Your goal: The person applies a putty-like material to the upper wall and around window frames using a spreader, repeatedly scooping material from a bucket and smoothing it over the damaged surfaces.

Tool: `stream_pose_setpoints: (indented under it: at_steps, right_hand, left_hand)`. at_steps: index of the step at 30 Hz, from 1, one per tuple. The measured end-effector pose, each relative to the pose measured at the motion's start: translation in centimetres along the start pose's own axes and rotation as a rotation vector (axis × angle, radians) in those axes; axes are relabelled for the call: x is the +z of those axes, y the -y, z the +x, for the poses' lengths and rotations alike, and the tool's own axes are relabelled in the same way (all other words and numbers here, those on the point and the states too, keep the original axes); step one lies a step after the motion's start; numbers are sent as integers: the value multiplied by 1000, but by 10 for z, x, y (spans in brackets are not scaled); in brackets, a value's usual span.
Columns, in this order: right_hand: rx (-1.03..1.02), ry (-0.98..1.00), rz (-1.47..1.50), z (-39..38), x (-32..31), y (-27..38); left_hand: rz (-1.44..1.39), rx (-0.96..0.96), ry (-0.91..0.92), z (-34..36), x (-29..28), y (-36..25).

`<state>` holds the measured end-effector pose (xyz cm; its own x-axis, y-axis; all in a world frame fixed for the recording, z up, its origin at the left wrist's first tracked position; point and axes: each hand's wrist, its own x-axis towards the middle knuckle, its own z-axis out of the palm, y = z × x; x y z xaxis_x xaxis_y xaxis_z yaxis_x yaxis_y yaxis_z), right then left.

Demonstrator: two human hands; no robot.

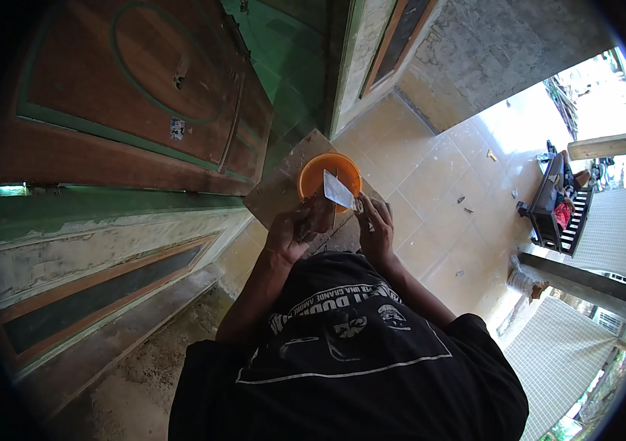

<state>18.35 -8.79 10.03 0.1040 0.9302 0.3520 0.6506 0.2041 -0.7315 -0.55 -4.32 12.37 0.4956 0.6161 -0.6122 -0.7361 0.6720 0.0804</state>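
An orange bucket (311,170) stands on a square, dirty board (269,197) below me. My right hand (374,228) is closed round the handle of a pale metal-bladed trowel (336,189), whose blade is tilted over the bucket. My left hand (291,234) is closed on a brown, dirty flat object (320,213) beside the blade, at the bucket's near side; exactly what it is I cannot make out. The trowel blade and brown object overlap in view, so I cannot tell whether they touch.
A brown door (129,88) with green trim is at upper left, beside a green-floored doorway. Tiled floor (438,213) extends right, with scattered small debris. A dark bench (548,213) with a person (571,191) on it is at far right, near posts and hanging pale screens.
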Motion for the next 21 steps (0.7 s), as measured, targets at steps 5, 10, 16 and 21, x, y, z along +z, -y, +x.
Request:
stream_pose_setpoints:
  at_steps: [5,10,16,21]
  right_hand:
    - [-30,12,-66,-11,-13,-10]
    - [30,40,-98,-18,-31,-15]
    - [675,407,912,-3,-82,21]
    - [684,502,776,9,-95,45]
  left_hand:
    - [75,85,158,2,-9,-12]
    - [125,270,269,-7,4,-29]
    - [430,785,51,-24,36,-26]
    - [575,943,90,-36,56,-9]
